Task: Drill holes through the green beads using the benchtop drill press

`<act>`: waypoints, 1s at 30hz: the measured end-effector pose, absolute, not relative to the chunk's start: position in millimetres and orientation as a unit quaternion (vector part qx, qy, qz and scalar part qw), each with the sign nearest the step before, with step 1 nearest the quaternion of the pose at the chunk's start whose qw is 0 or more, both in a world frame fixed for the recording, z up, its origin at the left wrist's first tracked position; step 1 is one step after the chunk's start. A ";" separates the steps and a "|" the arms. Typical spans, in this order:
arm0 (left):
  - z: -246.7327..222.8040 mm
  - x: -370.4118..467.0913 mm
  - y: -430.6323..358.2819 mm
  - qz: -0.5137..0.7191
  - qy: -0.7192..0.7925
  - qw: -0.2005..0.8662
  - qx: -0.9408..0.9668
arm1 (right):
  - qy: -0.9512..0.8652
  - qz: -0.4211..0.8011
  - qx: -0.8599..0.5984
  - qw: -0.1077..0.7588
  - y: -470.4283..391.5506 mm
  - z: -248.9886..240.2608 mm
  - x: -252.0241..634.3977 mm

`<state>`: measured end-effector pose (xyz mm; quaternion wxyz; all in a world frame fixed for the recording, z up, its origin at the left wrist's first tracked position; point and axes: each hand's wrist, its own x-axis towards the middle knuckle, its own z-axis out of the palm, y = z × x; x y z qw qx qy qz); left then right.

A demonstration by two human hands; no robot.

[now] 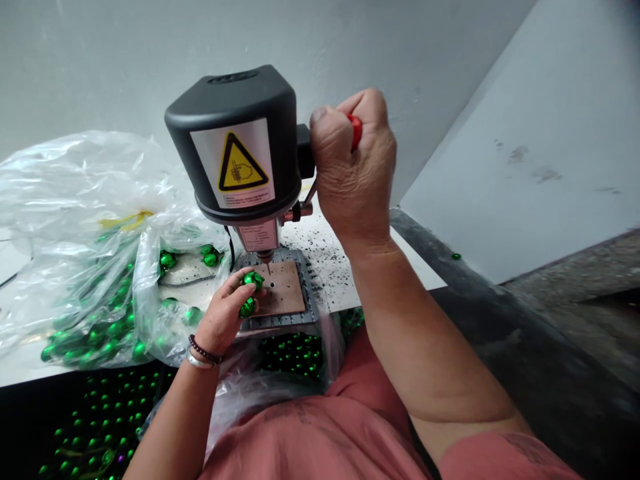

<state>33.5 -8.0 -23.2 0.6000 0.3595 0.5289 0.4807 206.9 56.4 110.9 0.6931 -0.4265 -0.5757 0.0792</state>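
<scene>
Two shiny green balls are at the left hand, one above the other, just left of the single thin drill bit and over the one brown board. That hand is mostly closed, thumb and fingers pinching the upper ball; the lower one sits right under the thumb, and I honestly can't tell how firmly it's held. One beaded bracelet and one silver bangle on that wrist. The right hand is up high, curled into a tight fist around one red knob on the side of one black drill press, which wears one yellow warning triangle. I count one small hole in the board, and the board lies on one dark slotted base with loads of dark shavings scattered beside it. Off to the left is a big clear plastic bag with one yellow tie and way too many green balls to count, plus a few near the press. Dozens more are down below the table edge, and one little green thing lies off to the right, well apart.
</scene>
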 end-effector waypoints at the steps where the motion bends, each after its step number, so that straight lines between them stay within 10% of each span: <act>1: -22.2 33.8 -6.8 0.468 0.544 0.589 0.371 | -0.576 0.077 -0.425 0.694 56.2 111.0 207.0; 30: -30.3 46.1 28.2 0.151 0.606 0.224 0.748 | -0.580 0.078 -0.430 0.687 49.3 108.5 209.7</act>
